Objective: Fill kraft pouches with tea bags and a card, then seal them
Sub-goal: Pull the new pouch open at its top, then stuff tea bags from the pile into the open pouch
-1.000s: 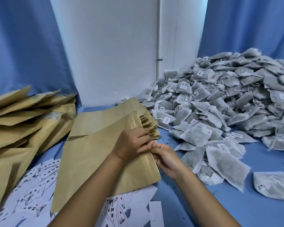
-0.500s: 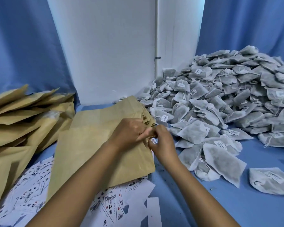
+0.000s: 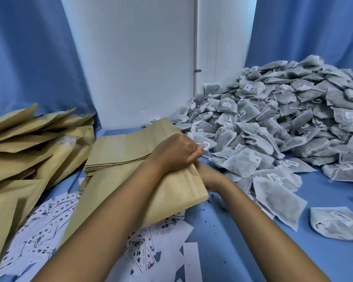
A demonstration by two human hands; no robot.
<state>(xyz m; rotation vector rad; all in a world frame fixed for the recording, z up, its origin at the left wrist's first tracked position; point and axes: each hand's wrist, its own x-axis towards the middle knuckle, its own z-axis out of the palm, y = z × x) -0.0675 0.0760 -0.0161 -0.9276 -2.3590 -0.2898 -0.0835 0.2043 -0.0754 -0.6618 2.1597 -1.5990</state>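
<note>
Kraft pouch flat, left hand grip pinching it, right hand (grip hidden, cannot tell)

The left hand is curled tight, knuckles up, fingers pointing to 3 o'clock. The right hand is tucked under it, mostly hidden.

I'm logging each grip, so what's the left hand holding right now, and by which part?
The left hand grips a kraft pouch by its top edge, near the opening. The right hand is mostly hidden behind the pouch, so its hold cannot be told.
</note>
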